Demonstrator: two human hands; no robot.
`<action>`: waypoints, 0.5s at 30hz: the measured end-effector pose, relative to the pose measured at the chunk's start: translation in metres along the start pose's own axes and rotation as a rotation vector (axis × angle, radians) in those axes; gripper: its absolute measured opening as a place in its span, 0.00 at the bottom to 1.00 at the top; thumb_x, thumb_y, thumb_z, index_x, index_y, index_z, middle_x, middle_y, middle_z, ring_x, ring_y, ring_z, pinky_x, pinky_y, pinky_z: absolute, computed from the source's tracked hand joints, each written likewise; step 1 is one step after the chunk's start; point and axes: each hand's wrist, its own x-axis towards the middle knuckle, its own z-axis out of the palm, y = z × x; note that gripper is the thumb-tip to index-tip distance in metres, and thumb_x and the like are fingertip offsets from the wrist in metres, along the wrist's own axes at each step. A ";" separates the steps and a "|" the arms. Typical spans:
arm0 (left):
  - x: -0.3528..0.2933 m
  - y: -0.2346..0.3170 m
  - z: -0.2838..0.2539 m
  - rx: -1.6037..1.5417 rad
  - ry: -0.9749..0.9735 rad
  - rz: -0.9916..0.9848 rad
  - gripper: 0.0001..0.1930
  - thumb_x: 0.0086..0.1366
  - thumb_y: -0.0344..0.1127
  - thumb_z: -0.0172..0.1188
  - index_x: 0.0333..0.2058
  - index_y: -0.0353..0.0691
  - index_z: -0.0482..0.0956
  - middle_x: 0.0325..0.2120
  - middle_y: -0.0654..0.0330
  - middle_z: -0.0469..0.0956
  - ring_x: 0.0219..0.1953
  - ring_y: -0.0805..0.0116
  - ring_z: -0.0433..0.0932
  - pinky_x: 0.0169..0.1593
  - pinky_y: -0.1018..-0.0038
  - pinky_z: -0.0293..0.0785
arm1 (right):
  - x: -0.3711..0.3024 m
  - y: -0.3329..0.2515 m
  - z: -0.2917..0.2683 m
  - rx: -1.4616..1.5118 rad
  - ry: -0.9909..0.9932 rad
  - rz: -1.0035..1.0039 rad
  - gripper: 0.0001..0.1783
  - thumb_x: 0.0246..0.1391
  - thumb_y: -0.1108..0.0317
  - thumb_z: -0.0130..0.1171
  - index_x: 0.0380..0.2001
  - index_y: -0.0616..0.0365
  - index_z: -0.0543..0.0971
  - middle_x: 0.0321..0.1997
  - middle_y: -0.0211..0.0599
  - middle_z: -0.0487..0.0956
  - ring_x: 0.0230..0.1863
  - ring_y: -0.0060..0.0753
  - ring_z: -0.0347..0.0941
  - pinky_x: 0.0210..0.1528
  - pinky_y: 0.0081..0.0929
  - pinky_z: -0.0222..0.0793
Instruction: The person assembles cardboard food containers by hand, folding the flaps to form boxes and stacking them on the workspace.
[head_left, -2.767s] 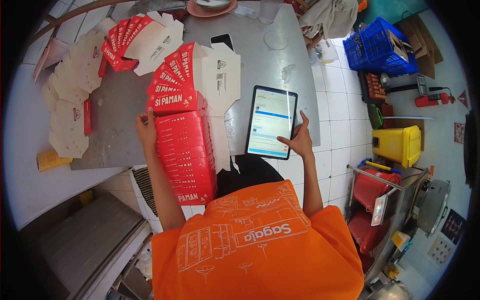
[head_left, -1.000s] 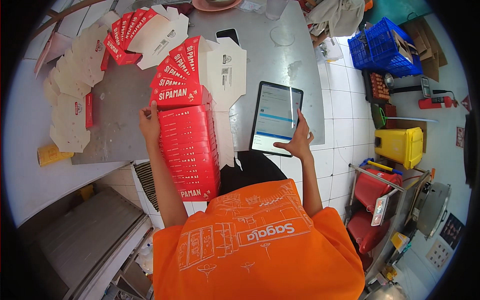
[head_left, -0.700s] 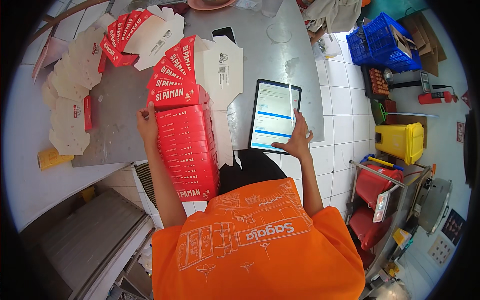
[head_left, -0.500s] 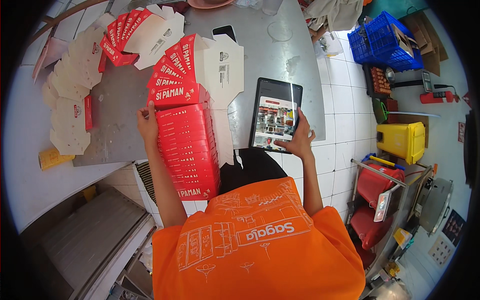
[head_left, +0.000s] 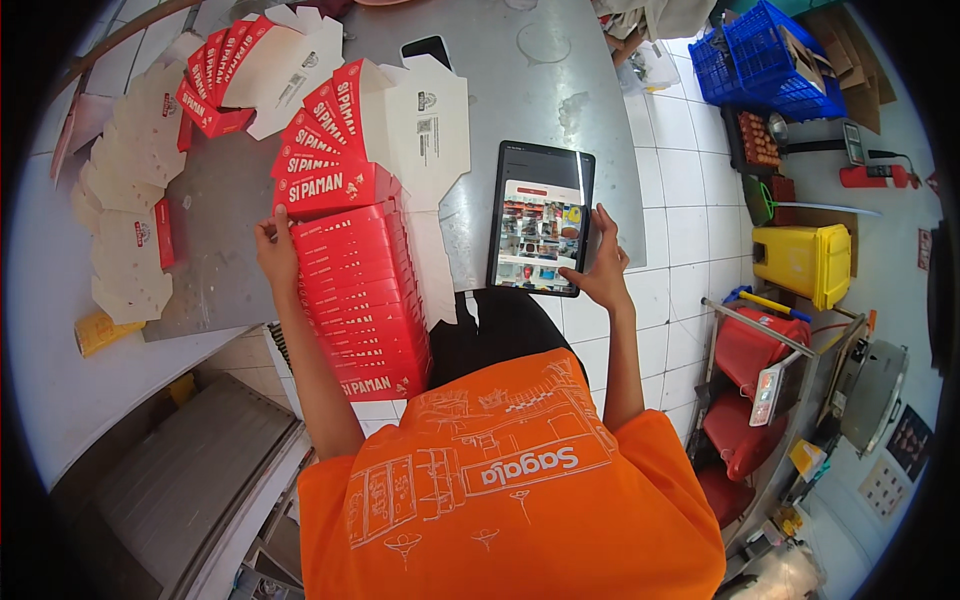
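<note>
My left hand (head_left: 278,252) is at the left side of a long stack of folded red cartons (head_left: 355,285). Its fingers are loosely curled, one digit rests against a carton's corner, and nothing shows inside the hand. Above the stack, several red-and-white cartons (head_left: 415,120) fan out with white flaps spread. A black-framed tablet (head_left: 512,165) lies at the table's near right edge, its screen lit with a grid of pictures. My right hand (head_left: 604,272) is at its right side, fingers apart, thumb on the lower right of the screen.
More fanned cartons lie at the far left (head_left: 285,75) and along the left edge (head_left: 130,245) of the grey table (head_left: 215,265). A phone (head_left: 427,50) lies beyond the stack. To the right are blue crates (head_left: 760,60), a yellow bin (head_left: 805,262) and red chairs (head_left: 745,350).
The whole view has shifted, so the table things sit slightly further left and up. My right thumb has moved a little over the tablet screen. My left hand stays by the stack.
</note>
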 end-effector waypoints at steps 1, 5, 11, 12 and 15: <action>0.001 -0.002 0.000 0.004 0.006 0.007 0.26 0.63 0.59 0.58 0.38 0.37 0.73 0.34 0.57 0.80 0.38 0.68 0.77 0.46 0.72 0.71 | 0.000 -0.002 0.000 0.000 -0.004 0.007 0.68 0.29 0.70 0.77 0.70 0.47 0.42 0.71 0.35 0.57 0.72 0.40 0.52 0.64 0.59 0.40; 0.003 -0.006 0.000 0.010 -0.005 0.013 0.25 0.64 0.58 0.58 0.38 0.37 0.73 0.33 0.57 0.80 0.37 0.69 0.77 0.46 0.73 0.71 | -0.001 -0.004 0.003 -0.007 0.062 -0.042 0.65 0.29 0.72 0.75 0.70 0.48 0.46 0.68 0.34 0.60 0.68 0.39 0.56 0.64 0.55 0.40; 0.008 -0.015 0.000 -0.058 -0.009 0.041 0.24 0.65 0.57 0.58 0.38 0.36 0.73 0.33 0.58 0.80 0.36 0.71 0.75 0.45 0.73 0.71 | 0.017 0.000 0.014 -0.018 0.279 0.016 0.54 0.38 0.68 0.70 0.68 0.48 0.52 0.58 0.33 0.70 0.62 0.35 0.62 0.63 0.51 0.42; 0.010 -0.017 -0.001 -0.086 -0.018 0.038 0.24 0.65 0.56 0.58 0.38 0.36 0.73 0.33 0.57 0.80 0.36 0.71 0.75 0.45 0.74 0.71 | 0.020 0.002 0.014 0.015 0.308 0.020 0.52 0.40 0.68 0.69 0.68 0.48 0.53 0.56 0.32 0.72 0.60 0.34 0.63 0.63 0.50 0.42; 0.008 -0.016 -0.003 -0.111 -0.034 0.031 0.24 0.66 0.55 0.58 0.38 0.35 0.73 0.34 0.57 0.79 0.36 0.72 0.75 0.44 0.75 0.71 | 0.025 0.006 0.014 0.050 0.348 0.016 0.49 0.41 0.67 0.69 0.67 0.49 0.55 0.51 0.31 0.75 0.58 0.31 0.66 0.62 0.47 0.44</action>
